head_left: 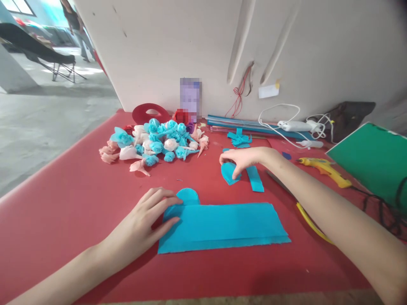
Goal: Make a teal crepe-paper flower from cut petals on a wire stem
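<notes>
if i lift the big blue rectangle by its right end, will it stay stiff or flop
The blue rectangle would probably flop, since it looks thin and paper-like. Its layers may slide apart, as a second edge shows along its near side. It is likely light, being so thin.

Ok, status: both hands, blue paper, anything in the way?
Left hand resting at left end of blue paper. Right hand touching small blue cutout. Paper flat on red table. Curved yellow piece partly hidden by right forearm, off the paper.
</notes>
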A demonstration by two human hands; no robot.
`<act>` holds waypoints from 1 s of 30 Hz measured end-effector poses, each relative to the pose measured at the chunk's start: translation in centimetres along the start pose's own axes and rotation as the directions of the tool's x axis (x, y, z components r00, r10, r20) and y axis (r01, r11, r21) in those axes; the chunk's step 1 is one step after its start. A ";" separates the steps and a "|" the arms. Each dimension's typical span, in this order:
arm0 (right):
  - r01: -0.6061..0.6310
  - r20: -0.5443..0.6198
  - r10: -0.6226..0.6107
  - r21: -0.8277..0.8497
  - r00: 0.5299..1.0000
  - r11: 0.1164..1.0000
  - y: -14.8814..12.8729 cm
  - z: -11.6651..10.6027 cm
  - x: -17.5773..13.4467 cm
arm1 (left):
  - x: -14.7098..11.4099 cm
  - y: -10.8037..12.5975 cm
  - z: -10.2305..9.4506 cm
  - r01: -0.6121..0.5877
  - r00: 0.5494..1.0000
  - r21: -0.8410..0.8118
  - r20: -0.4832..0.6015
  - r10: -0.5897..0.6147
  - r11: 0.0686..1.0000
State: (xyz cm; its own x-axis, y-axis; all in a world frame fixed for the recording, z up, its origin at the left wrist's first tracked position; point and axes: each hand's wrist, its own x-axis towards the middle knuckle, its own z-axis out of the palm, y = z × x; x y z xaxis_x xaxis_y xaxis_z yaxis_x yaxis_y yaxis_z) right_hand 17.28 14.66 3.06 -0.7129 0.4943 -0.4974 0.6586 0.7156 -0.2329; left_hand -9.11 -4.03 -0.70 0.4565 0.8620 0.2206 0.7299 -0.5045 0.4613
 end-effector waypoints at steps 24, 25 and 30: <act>0.118 -0.335 0.035 0.425 0.941 0.897 -3.4 2.6 -3.6 | 0.9 1.1 -0.4 0.022 0.998 -0.055 -0.052 -0.025 0.998; 0.149 -0.405 0.055 0.455 0.913 0.878 -4.3 3.1 -3.8 | 1.4 1.4 -0.5 0.031 0.998 -0.064 -0.051 -0.035 0.997; 0.244 -0.594 0.124 0.500 0.795 0.831 -8.3 5.6 -3.7 | 5.4 2.7 -0.1 0.021 0.999 -0.115 -0.030 -0.025 0.993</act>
State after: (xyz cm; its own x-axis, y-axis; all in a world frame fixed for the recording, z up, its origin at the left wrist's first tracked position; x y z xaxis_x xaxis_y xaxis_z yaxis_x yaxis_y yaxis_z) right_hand 15.81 4.13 2.21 -0.6281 0.7748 0.0727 0.4935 0.4687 -0.7327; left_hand -4.71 -0.73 1.80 0.4226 0.8754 0.2346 0.6761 -0.4769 0.5616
